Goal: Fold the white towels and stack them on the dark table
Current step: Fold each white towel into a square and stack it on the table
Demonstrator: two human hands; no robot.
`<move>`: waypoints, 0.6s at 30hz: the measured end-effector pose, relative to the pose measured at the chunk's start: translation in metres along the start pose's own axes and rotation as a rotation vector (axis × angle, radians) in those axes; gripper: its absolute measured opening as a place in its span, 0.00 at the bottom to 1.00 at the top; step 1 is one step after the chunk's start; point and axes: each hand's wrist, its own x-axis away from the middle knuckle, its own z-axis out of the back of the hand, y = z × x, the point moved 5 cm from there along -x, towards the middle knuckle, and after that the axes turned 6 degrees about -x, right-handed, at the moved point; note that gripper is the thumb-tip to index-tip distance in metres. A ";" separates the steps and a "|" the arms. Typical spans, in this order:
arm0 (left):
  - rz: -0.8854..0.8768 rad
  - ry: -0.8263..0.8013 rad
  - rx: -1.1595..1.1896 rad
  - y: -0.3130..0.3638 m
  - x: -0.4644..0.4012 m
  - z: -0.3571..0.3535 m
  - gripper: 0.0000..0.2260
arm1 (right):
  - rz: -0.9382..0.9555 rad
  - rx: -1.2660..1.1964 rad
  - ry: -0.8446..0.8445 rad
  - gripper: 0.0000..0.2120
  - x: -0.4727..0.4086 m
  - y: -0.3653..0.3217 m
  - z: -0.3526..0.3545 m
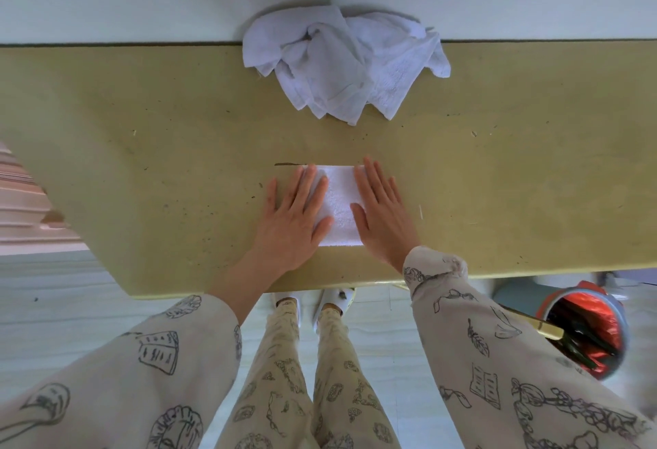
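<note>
A small folded white towel [339, 206] lies flat on the olive-tan table [142, 171], near its front edge. My left hand [295, 217] rests palm down on the towel's left side, fingers spread. My right hand [382, 212] presses flat on its right side, also with fingers apart. Only the middle strip of the folded towel shows between the two hands. A crumpled heap of white towels [346, 61] sits at the table's far edge against the pale wall.
A red-lined bin [590, 331] with a yellow stick in it stands on the floor to the right, below the table edge. Pink steps [25, 206] show at the left. My legs and white shoes [334, 301] are under the front edge.
</note>
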 end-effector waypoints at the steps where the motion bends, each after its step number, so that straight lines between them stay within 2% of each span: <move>1: 0.015 0.013 0.036 0.001 0.004 0.001 0.28 | -0.054 -0.082 0.084 0.26 0.004 -0.001 0.008; 3: 0.031 0.037 0.110 0.004 0.017 0.001 0.26 | -0.206 -0.223 0.253 0.24 0.014 -0.001 0.020; 5: 0.003 0.031 0.133 0.010 0.032 -0.003 0.25 | -0.407 -0.384 0.290 0.21 0.021 0.004 0.022; 8: -0.009 -0.011 0.125 0.013 0.043 -0.006 0.26 | -0.592 -0.500 0.204 0.12 0.024 0.006 0.015; 12: -0.004 -0.022 0.166 0.013 0.047 -0.001 0.26 | -0.665 -0.502 0.140 0.14 0.022 0.002 0.010; 18: 0.006 -0.023 0.194 0.014 0.063 -0.002 0.21 | -0.847 -0.723 0.021 0.13 0.021 -0.001 0.000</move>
